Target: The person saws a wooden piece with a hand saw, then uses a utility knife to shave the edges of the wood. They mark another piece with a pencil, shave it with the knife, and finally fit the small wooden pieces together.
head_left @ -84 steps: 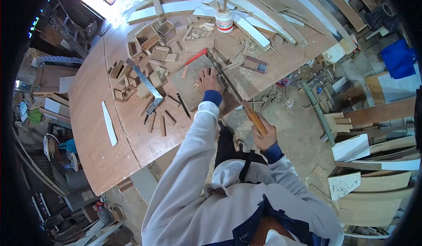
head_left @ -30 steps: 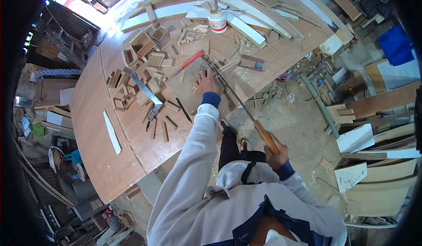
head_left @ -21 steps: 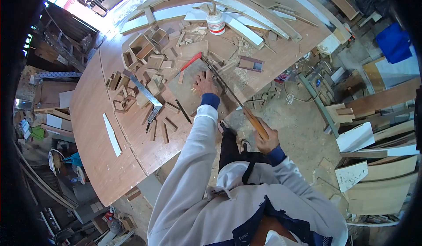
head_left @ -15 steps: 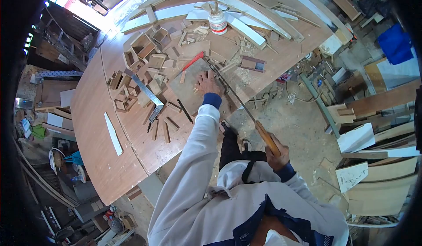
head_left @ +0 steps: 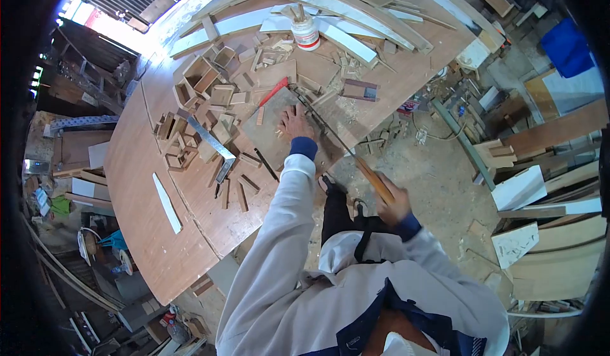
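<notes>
My right hand [head_left: 395,203] is closed around the long wooden handle of a handsaw [head_left: 330,131]. The thin blade runs up and left across the right side of a flat grey-brown board [head_left: 267,126], close by my left hand. My left hand [head_left: 297,124] presses down on this board, fingers bent; a bit of pale wood shows beside it, mostly covered by the hand. A red-handled tool [head_left: 275,90] lies at the board's far edge, and a black pencil-like stick [head_left: 267,164] lies to its left.
A metal try square [head_left: 213,141] rests among small wooden boxes [head_left: 202,76] and offcuts on the table [head_left: 143,229]. Farther back stand a white tub [head_left: 305,35] holding sticks and long curved strips [head_left: 349,13]. Stacked boards [head_left: 559,254] line the right side.
My right hand has shifted slightly up and left, pushing the saw with it. My left hand stays on the board. The whole view has shifted a little.
</notes>
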Tool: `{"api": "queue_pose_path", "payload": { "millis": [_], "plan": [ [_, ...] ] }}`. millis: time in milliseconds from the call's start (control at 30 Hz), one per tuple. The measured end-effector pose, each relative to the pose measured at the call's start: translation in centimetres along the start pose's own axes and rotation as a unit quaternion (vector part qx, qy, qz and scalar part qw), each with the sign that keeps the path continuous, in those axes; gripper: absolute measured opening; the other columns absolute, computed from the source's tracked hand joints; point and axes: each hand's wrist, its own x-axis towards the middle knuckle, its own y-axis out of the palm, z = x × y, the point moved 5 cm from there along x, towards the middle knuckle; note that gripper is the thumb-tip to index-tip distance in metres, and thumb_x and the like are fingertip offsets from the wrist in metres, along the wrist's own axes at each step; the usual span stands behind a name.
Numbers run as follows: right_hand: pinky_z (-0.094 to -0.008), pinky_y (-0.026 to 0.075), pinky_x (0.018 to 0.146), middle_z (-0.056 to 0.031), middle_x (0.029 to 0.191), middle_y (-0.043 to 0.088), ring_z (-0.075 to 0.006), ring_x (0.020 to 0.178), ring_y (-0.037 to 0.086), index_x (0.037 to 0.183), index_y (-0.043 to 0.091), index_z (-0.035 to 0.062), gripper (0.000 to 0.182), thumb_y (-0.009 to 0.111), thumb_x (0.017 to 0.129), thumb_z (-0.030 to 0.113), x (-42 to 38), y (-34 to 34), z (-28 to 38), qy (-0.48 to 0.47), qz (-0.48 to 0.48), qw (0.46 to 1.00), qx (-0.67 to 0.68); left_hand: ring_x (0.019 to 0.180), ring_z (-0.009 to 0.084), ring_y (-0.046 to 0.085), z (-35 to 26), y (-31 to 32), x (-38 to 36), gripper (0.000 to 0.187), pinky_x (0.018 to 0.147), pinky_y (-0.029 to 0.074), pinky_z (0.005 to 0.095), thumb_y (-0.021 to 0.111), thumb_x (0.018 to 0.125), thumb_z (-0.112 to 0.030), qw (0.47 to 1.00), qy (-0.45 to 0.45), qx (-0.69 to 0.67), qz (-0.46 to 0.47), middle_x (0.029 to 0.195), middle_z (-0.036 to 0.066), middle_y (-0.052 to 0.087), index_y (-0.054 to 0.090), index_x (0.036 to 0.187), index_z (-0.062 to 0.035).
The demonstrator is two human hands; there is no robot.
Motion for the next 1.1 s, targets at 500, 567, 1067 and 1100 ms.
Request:
{"api": "queue_pose_path", "payload": {
  "millis": [500,567,1067,1100],
  "plan": [
    [-0.0349,0.052,0.066,-0.0230,0.100,0.061,-0.0351,0.080,0.063,0.124,0.048,0.0039,0.046,0.058,0.080,0.012,0.9,1.0,-1.3,-0.022,-0.013,0.999,0.043,0.112,0.0324,0.041,-0.3,-0.8,0.5,0.048,0.089,0.033,0.0516,0.063,0.063,0.000,1.000,-0.010,0.011,0.027,0.115,0.010,0.044,0.049,0.107,-0.0155],
    [-0.0321,0.052,0.063,-0.0161,0.097,0.062,-0.0317,0.071,0.063,0.117,0.051,0.0019,0.036,0.056,0.083,0.013,-1.4,-0.1,-1.2,-0.046,-0.044,0.998,-0.025,0.112,0.0327,0.041,0.0,-0.4,0.2,0.048,0.089,0.033,0.0519,0.062,0.063,0.001,1.000,-0.013,0.018,0.021,0.115,0.010,0.045,0.049,0.106,-0.0155],
    [-0.0350,0.052,0.067,-0.0203,0.097,0.062,-0.0362,0.081,0.063,0.125,0.046,0.0028,0.046,0.058,0.081,0.011,-3.2,-0.8,-1.0,-0.025,-0.023,0.999,0.025,0.113,0.0319,0.041,-0.2,-0.8,0.2,0.043,0.090,0.033,0.0525,0.059,0.066,0.000,0.999,-0.022,-0.001,0.035,0.116,0.010,0.046,0.050,0.105,-0.0145],
    [-0.0353,0.052,0.066,-0.0205,0.096,0.062,-0.0364,0.080,0.063,0.125,0.046,0.0030,0.047,0.058,0.081,0.011,-3.0,-0.5,-1.0,-0.034,-0.026,0.999,0.010,0.113,0.0319,0.041,-0.2,-0.8,0.0,0.043,0.090,0.033,0.0525,0.059,0.066,0.000,0.999,-0.022,-0.001,0.038,0.116,0.010,0.046,0.050,0.105,-0.0145]
  ]
}}
